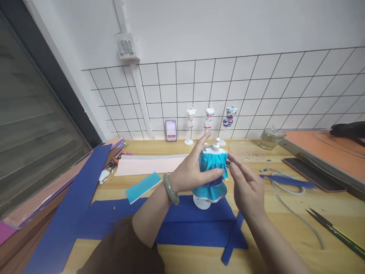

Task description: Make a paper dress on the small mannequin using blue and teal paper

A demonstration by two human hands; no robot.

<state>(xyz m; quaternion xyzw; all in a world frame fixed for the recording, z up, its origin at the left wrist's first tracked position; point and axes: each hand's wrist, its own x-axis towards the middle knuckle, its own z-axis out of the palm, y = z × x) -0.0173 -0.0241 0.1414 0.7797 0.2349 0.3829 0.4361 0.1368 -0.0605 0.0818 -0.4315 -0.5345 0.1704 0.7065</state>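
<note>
Blue dress [211,161] upright on mannequin [217,145], between hands: left hand [192,165] thumb across front, right hand [249,186] by side edge; can't tell either grip.

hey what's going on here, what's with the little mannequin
A person has both bare hands at a miniature mannequin in a turquoise dress with a dark-blue waist. The left hand is at one side, its thumb across the dress front; the right hand has its fingertips by the opposite edge, though whether they pinch it is unclear. The mannequin's base stands on dark-blue material. Three more miniature mannequins stand behind, near the wall.
</note>
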